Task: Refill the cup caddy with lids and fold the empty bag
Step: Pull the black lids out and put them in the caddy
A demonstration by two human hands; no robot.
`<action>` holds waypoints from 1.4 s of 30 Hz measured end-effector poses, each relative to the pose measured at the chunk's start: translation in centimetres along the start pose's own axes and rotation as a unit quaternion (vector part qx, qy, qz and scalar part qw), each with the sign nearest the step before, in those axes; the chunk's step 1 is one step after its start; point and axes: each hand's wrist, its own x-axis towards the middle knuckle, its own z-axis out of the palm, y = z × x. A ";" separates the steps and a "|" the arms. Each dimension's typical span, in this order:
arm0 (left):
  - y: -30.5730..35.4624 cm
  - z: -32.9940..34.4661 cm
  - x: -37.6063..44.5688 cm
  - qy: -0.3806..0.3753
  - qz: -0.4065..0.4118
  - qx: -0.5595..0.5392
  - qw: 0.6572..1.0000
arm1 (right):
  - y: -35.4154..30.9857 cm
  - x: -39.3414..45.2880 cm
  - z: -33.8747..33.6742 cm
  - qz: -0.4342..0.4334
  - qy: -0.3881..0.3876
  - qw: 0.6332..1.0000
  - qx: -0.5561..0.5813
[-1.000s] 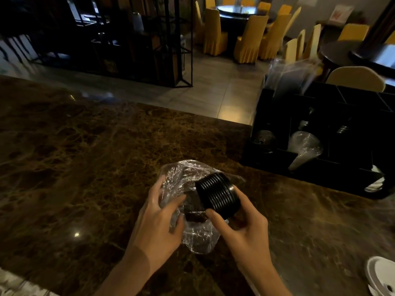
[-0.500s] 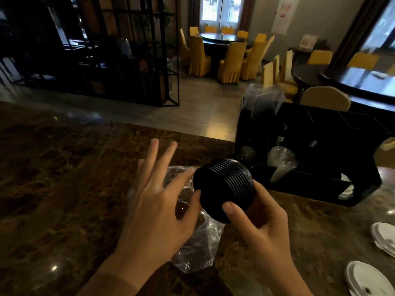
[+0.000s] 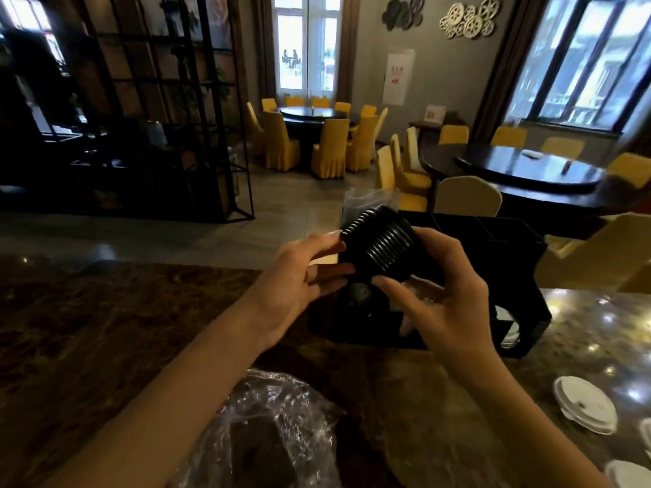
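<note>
A stack of black lids is held up in the air in front of the black cup caddy. My left hand pinches the stack's left end with thumb and fingertips. My right hand curls round its right side and underside. The clear plastic bag lies crumpled on the brown marble counter, near me and below my left forearm. The caddy's lower compartments are mostly hidden behind my hands; a clear bag sticks up from its back left corner.
White lids lie loose on the counter at the right, with more near the bottom right corner. Beyond the counter are dark round tables, yellow chairs and a black metal shelf on the left.
The lid stack has been lifted out of the bag and up toward the caddy. My left hand left the bag and took the stack's end. The bag stays on the counter.
</note>
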 end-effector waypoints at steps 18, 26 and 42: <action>-6.6 -0.7 11.0 0.091 -0.161 -0.023 0.983 | 12.1 2.0 1.4 -0.053 -0.132 0.953 -0.269; -9.8 -0.5 11.3 0.124 -0.200 -0.030 0.971 | 15.5 0.6 2.6 -0.015 -0.175 0.936 -0.305; -11.3 -1.1 11.4 0.121 -0.227 -0.157 0.954 | 17.2 -0.6 3.8 -0.002 -0.188 0.923 -0.336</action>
